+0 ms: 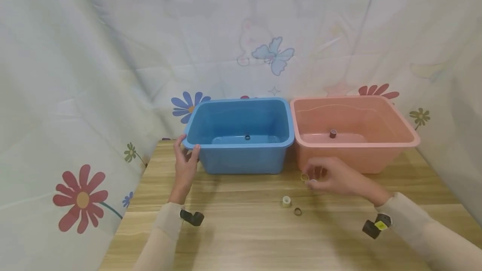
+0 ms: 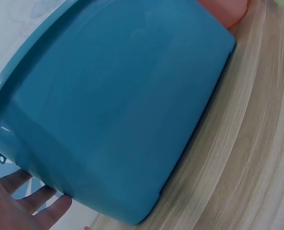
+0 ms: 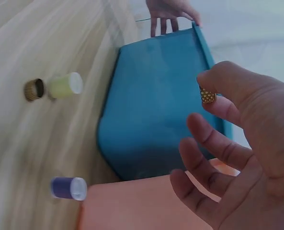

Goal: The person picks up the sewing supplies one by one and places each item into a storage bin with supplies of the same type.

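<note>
My left hand (image 1: 185, 175) grips the near left corner of the blue plastic bin (image 1: 242, 160), with its thumb at the rim and fingers against the end wall. In front of the pink bin (image 1: 350, 154), my right hand (image 1: 333, 175) pinches a gold dimpled ring thimble (image 3: 208, 97) between thumb and index finger; the other fingers are loosely bent. A pale yellow thread spool (image 1: 286, 202) and a darker ring thimble (image 1: 298, 211) sit on the table nearby. Close to the pink bin lies a purple spool (image 3: 65, 188), mostly hidden by my right hand in the head view.
Inside the blue bin is a dark ring (image 1: 247, 137); inside the pink one, a dark spool (image 1: 333, 134). Both bins stand side by side at the back of the wooden table (image 1: 241, 233), against a printed curtain (image 1: 211, 53).
</note>
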`<state>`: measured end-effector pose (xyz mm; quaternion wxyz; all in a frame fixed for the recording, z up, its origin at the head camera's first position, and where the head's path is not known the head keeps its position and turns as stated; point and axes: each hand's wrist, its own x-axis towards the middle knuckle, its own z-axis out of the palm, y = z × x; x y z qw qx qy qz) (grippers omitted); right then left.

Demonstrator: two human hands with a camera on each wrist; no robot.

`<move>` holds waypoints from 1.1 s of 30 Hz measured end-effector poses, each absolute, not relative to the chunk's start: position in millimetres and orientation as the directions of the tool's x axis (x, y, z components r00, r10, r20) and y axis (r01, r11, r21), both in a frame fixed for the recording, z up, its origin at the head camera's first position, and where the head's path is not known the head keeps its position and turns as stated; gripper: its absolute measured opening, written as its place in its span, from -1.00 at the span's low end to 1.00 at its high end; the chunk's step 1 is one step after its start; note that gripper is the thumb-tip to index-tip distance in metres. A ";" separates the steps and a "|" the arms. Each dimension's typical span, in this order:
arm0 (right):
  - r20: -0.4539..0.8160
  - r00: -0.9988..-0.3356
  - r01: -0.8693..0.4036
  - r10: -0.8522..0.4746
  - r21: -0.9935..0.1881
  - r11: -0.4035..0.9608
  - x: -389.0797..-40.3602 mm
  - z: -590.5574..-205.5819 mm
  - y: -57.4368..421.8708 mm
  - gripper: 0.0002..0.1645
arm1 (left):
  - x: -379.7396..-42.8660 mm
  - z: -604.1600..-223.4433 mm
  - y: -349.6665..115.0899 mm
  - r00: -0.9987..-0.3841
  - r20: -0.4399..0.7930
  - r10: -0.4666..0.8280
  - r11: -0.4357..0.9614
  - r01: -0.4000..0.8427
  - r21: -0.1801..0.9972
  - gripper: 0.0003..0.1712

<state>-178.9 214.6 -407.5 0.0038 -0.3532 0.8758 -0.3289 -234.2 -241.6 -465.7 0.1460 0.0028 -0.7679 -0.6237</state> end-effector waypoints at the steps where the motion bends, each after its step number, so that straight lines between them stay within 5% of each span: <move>1: 0.233 -0.742 -0.625 -0.629 -0.579 0.523 -180.0 -403.9 214.4 -0.73 | -234.2 -466.2 -241.3 -0.957 0.222 -0.189 0.220 0.179 0.959 -0.24; 22: 0.238 -0.719 -0.644 -0.653 -0.581 0.497 -228.1 -330.4 191.2 -0.78 | -230.6 -466.0 -241.8 -0.960 0.215 -0.179 0.216 0.175 0.961 -0.20; 33: 0.194 -0.772 -0.602 -0.606 -0.531 0.596 -256.7 -299.4 182.0 -0.85 | -224.4 -449.8 -233.2 -0.958 0.219 -0.187 0.225 0.175 0.959 -0.21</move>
